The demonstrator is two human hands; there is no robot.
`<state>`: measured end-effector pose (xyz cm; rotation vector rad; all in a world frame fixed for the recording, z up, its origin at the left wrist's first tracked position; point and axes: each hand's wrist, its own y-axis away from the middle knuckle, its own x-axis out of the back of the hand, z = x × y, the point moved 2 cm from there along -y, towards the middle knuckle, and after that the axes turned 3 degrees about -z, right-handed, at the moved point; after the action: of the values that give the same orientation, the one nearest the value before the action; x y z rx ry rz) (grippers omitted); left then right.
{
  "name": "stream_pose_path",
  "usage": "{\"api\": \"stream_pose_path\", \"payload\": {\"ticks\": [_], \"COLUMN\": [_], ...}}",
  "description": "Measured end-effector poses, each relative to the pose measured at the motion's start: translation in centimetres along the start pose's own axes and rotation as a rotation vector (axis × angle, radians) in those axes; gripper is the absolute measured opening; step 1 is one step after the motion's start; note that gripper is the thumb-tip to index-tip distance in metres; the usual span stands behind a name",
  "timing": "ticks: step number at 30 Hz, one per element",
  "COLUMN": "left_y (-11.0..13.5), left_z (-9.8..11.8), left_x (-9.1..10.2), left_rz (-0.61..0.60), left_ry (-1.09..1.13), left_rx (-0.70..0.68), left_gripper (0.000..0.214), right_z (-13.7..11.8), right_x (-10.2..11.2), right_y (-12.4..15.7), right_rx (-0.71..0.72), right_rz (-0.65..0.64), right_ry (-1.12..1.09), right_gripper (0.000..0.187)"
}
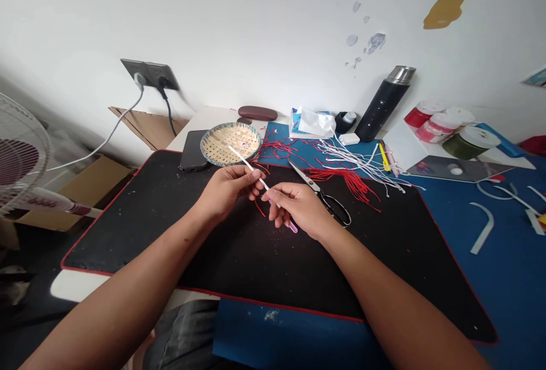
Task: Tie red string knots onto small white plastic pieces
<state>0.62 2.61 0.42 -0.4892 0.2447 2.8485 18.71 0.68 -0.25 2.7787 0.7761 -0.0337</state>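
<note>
Above the black mat, both hands are closed on a thin white strip (pixel 241 157) that slants up and left, stiff and straight. My left hand (pixel 228 188) pinches it between thumb and fingertips. Close beside it, my right hand (pixel 301 202) grips the lower end with thumb and fingers. A slim purple piece (pixel 293 227) pokes out below the right fingers; whether it joins the white strip is hidden. A bit of red cord (pixel 260 208) hangs or lies between the hands. Scissors (pixel 307 178) with black handles rest just behind the right hand.
A woven basket (pixel 209 145) and a phone (pixel 191 151) sit behind my left hand. Red cords (pixel 345 182) and white cords (pixel 362 162) lie behind the scissors. A black thermos (pixel 384 105), tissue pack (pixel 311 124) and thread spools (pixel 469 141) stand farther back; a fan (pixel 21 154) is at left.
</note>
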Motion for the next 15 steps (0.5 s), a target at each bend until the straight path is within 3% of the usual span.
{"api": "stream_pose_path", "payload": {"ticks": [7,15], "left_y": [-0.07,0.48], "left_z": [-0.33,-0.04], "left_x": [0.09,0.16], "left_rz": [-0.008,-0.230], "left_ry": [0.123,0.248], "left_rx": [0.077,0.088], "left_gripper": [0.036,0.038], "right_z": [0.26,-0.10], "right_x": [0.04,-0.07], "right_y": [-0.01,0.65], "right_rx": [0.051,-0.014], "right_rz": [-0.008,-0.172], "right_ry": [-0.026,-0.392], "right_gripper": [0.022,0.031]}}
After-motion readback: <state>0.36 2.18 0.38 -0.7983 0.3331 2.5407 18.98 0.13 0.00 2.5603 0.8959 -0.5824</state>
